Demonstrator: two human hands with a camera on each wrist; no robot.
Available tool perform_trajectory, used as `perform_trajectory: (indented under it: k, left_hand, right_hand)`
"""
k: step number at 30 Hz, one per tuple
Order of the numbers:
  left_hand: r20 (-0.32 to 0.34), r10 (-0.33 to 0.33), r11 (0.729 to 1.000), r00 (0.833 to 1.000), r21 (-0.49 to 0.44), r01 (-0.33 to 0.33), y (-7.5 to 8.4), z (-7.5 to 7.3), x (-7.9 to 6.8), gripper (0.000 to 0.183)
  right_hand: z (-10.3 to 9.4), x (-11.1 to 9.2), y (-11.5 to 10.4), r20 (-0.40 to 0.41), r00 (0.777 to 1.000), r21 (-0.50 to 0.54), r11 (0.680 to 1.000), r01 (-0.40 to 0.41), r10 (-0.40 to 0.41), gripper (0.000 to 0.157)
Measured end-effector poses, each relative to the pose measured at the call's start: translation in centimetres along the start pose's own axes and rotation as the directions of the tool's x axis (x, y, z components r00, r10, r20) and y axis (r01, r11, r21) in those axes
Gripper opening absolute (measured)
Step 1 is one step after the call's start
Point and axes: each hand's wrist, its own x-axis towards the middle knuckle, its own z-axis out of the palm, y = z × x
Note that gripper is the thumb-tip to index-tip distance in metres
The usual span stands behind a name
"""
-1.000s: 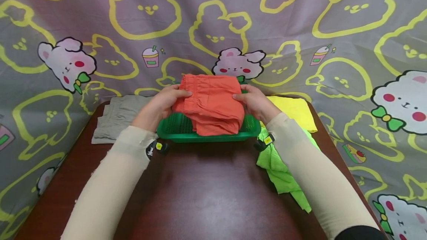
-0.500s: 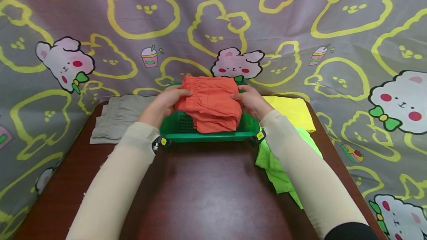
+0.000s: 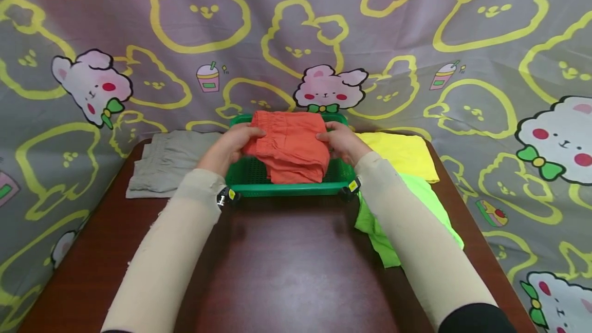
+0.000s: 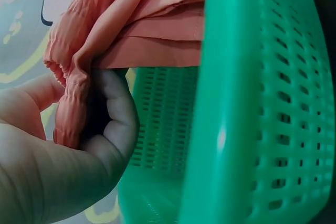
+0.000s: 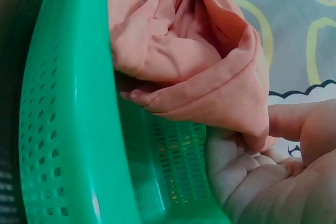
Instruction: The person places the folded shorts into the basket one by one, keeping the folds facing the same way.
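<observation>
Folded orange-red shorts (image 3: 291, 143) with a gathered elastic waistband are held between both hands over the green plastic basket (image 3: 287, 189). My left hand (image 3: 231, 145) pinches the waistband edge, thumb on top and fingers curled beneath, as the left wrist view shows with the elastic band (image 4: 73, 98). On the opposite side my right hand (image 3: 344, 143) pinches the folded edge, and its curled fingers (image 5: 236, 166) lie under the cloth in the right wrist view. The lower part of the shorts hangs within the basket's rim, and perforated walls (image 5: 178, 156) show below it.
Grey folded shorts (image 3: 171, 163) lie left of the basket on the dark brown table (image 3: 287, 266). To the right are a yellow folded garment (image 3: 402, 155) and a crumpled lime-green garment (image 3: 379, 235), partly behind the right sleeve. A patterned curtain (image 3: 296, 30) hangs behind.
Both hands have lowered the orange-red shorts slightly toward the basket and shifted a little to the left on the right side. The grip on the cloth stays the same.
</observation>
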Motion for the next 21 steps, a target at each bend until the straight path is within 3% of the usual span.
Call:
perform_trajectory:
  k: [9, 21]
  left_hand:
    - [-0.004, -0.001, 1.0, 1.0, -0.019, 0.001, -1.1, 0.1, 0.8, 0.051]
    - [-0.017, -0.007, 0.999, 1.0, 0.045, 0.007, -2.3, 0.2, 1.2, 0.058]
  right_hand:
    - [0.0, 0.3, 0.4, 0.018, 1.0, -0.004, 1.0, -0.025, 0.025, 0.051]
    - [0.1, 0.8, 1.6, 0.013, 0.999, -0.049, 0.998, -0.045, 0.046, 0.053]
